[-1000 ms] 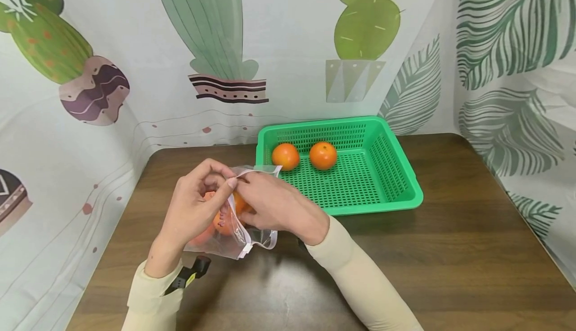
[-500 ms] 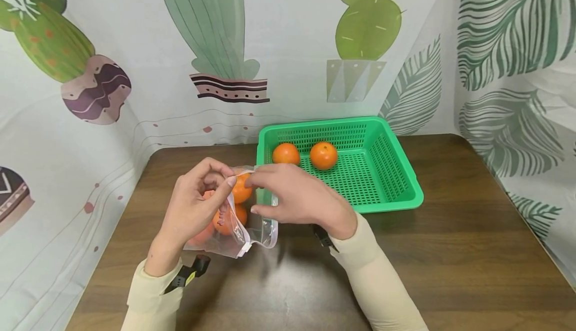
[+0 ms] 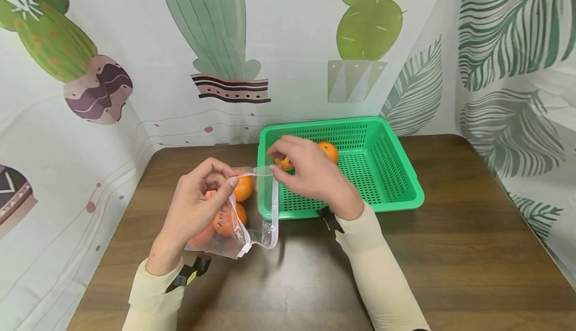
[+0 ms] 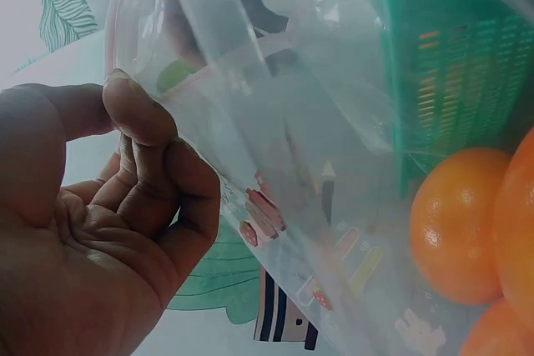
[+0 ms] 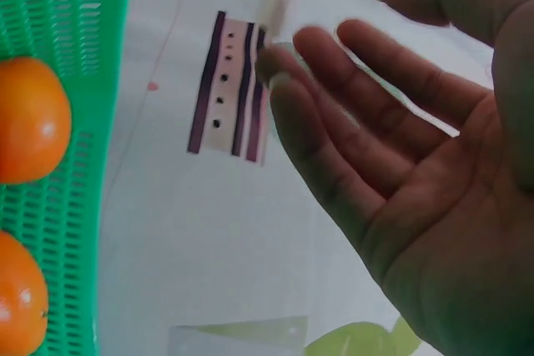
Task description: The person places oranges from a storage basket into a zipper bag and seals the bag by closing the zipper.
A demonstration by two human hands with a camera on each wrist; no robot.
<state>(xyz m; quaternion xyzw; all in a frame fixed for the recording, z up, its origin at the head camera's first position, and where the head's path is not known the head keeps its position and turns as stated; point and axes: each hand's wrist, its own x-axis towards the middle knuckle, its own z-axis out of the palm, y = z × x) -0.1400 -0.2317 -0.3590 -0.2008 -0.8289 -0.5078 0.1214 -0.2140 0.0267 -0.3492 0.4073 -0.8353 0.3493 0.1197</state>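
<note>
Between thumb and forefinger, my left hand pinches the rim of a clear zip bag. Several oranges lie inside the bag; the left wrist view shows some of these oranges at the right edge. The bag's mouth gapes toward the right. My right hand hovers over the left end of the green basket, its fingers apart and holding nothing in the right wrist view. Beneath it, one orange is partly hidden. A second orange sits just beyond in the basket.
The basket stands at the back of a brown wooden table, close to a cloth backdrop printed with cacti and leaves. The bag's right side overlaps the basket's front left corner in the head view.
My right hand has come out of the bag's mouth, leaving an orange inside, and has moved right and away over the basket. The left hand keeps its pinch on the rim.
</note>
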